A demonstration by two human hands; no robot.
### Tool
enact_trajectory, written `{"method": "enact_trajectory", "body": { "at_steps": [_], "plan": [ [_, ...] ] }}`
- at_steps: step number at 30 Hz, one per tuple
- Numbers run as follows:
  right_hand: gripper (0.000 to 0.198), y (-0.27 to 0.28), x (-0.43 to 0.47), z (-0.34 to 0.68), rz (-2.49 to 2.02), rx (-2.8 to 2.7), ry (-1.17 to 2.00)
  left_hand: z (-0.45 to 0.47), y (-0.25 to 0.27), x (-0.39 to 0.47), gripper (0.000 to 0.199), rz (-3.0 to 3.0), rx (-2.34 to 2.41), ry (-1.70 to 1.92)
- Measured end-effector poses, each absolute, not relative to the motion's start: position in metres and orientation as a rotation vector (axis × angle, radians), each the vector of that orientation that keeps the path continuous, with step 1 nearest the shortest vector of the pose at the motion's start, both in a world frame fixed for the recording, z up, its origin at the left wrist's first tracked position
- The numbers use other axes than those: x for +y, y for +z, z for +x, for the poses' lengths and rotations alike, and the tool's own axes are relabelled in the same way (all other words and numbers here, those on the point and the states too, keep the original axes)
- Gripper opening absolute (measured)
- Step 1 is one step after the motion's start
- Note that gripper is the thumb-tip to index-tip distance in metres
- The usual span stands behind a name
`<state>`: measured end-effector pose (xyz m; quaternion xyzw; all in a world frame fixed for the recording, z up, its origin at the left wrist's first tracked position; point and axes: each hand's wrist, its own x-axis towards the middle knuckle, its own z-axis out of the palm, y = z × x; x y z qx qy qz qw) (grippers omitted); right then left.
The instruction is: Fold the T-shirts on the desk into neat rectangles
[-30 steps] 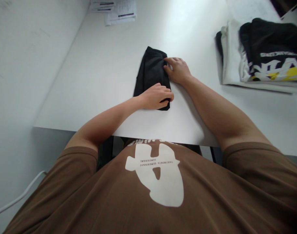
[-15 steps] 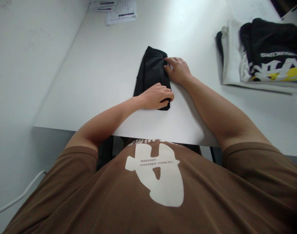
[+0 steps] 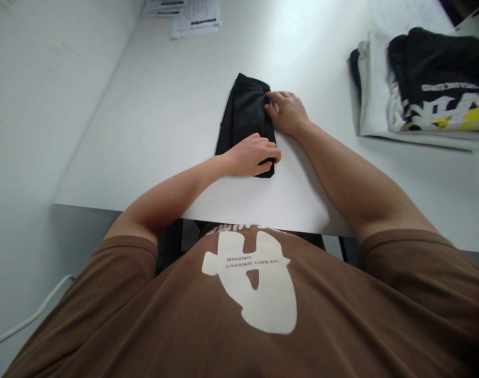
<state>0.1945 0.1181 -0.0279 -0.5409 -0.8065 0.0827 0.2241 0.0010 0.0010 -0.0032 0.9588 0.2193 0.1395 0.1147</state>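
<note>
While open tabletop point(image 3: 156, 115) flanks it, your folded black cloth point(image 3: 249, 110) lies flat inside the near edge point(image 3: 302, 229); left hand point(image 3: 252, 155) curls over it, grip unclear; right hand point(image 3: 289, 113) touches its side, thumb and forefinger apart.

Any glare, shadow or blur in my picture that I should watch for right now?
Head view: pale glare on the table beyond the black cloth; head view: soft shadow beside the right forearm; head view: the clothes pile looks slightly soft, and writing on the papers is unreadable; head view: left hand and right hand look fairly clear.
</note>
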Motion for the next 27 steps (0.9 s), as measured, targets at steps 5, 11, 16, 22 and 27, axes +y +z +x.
{"method": "enact_trajectory", "body": {
  "at_steps": [5,11,16,22,27],
  "plan": [
    [0.055,-0.023,0.114,0.193,-1.493,-2.228,0.286,0.001,-0.003,0.001,0.024,2.781,0.659,0.405],
    [0.063,-0.013,0.106,0.190,-1.478,-2.244,0.325,0.001,-0.005,0.001,0.023,2.765,0.657,0.426],
    [0.063,-0.013,0.106,0.190,-1.483,-2.254,0.317,0.001,-0.006,0.002,0.022,2.784,0.649,0.436],
    [0.055,-0.026,0.117,0.194,-1.522,-2.255,0.270,0.001,-0.006,0.002,0.022,2.776,0.655,0.429],
    [0.049,-0.033,0.122,0.195,-1.503,-2.273,0.170,0.001,-0.008,0.003,0.022,2.768,0.654,0.444]
  ]
}}
